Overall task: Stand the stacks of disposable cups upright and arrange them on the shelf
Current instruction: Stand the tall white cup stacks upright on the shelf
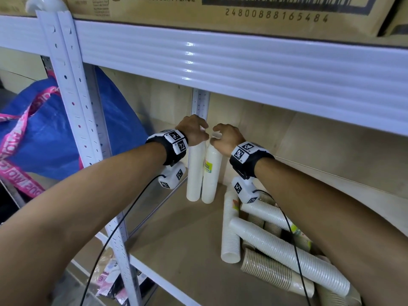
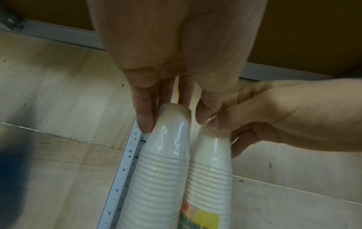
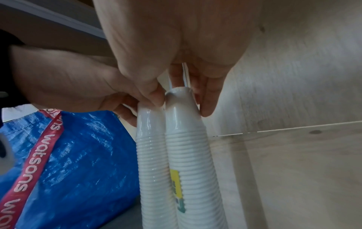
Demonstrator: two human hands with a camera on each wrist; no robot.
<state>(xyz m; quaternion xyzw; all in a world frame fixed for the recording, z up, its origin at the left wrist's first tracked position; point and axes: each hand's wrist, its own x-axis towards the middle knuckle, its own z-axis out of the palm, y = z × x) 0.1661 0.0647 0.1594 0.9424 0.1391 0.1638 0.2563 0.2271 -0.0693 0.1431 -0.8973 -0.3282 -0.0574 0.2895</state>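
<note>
Both hands are up at the back left corner of the shelf (image 1: 176,235), each on top of its own upright stack. The left hand (image 1: 194,129) has its fingers (image 2: 145,114) curled round the top of the plain white stack (image 1: 194,173), gripping it. The right hand (image 1: 227,138) pinches the top of the labelled stack (image 1: 212,173), fingers (image 3: 207,102) on one side, thumb on the other, with the clear wrap bunched up between them. The two stacks stand side by side, touching, bases on the shelf board, right in front of the rear upright post (image 1: 199,102).

Off to the right, the rest of the cups lie in a heap (image 1: 276,250): white stacks on their sides, crossing over brown ribbed ones. One white stack lies apart at the heap's left edge. A blue bag (image 1: 55,138) with pink straps sits beyond the shelf's left side, and a cardboard box (image 1: 220,12) rests on the level above.
</note>
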